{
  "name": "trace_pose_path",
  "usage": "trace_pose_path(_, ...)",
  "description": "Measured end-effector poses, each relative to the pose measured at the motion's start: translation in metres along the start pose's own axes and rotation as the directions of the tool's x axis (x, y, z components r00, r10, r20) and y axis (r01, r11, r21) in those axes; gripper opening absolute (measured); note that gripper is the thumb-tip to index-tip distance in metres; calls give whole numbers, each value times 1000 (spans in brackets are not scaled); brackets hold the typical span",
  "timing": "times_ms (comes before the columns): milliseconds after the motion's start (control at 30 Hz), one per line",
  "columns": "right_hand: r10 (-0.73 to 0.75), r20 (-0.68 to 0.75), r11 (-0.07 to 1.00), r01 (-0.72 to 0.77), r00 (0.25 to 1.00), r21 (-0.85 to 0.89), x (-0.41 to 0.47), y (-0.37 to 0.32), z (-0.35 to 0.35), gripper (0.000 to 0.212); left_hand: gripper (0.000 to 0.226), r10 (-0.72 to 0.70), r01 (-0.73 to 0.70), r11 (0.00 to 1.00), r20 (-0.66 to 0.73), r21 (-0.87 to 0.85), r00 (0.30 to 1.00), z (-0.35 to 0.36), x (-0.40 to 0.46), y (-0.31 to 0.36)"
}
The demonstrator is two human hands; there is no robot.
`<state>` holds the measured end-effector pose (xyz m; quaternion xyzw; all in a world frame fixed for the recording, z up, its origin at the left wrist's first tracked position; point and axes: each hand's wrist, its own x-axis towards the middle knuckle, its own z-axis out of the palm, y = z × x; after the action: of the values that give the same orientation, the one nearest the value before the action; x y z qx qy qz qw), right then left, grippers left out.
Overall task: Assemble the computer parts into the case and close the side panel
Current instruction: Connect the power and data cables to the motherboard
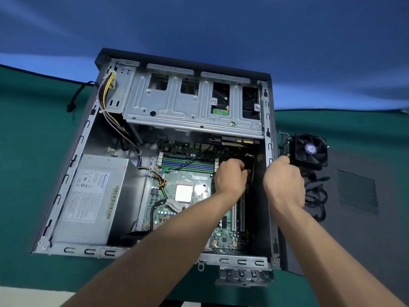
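Case (66, 173) open | our left hand (230, 176) grips dark card (250, 165) by right wall | right hand (284, 182) curls over rim, fan (309, 150) just beyond.

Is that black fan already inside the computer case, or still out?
Still out. The fan sits on the table beside the case, outside its right wall.
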<state>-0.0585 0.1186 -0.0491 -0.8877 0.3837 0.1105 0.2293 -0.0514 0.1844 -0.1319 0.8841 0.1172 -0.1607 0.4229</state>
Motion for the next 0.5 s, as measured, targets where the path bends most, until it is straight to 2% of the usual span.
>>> trace_pose_path(133, -28, 3, 999, 28, 1000, -28, -1, 0, -1, 45, 27, -59, 59, 998, -19, 30, 998, 3, -3, 5)
trace_pose_path(200, -35, -3, 999, 35, 999, -38, -2, 0, 0, 45, 28, -87, 87, 996, 2, -26, 996, 3, -1, 4)
trace_pose_path(267, -40, -9, 998, 40, 999, -41, -2, 0, 0, 46, 20, -96, 100, 989, 42, -109, 995, -1, 5, 3)
trace_pose_path(367, -30, -19, 999, 29, 999, -34, -1, 0, 2, 47, 11, -29, 34, 995, 50, -89, 998, -12, 14, -2)
trace_pose_path(500, 30, -26, 999, -30, 999, 16, 2, -1, 2, 49, 26, 45, -44, 999, 38, -26, 998, -22, 22, -6)
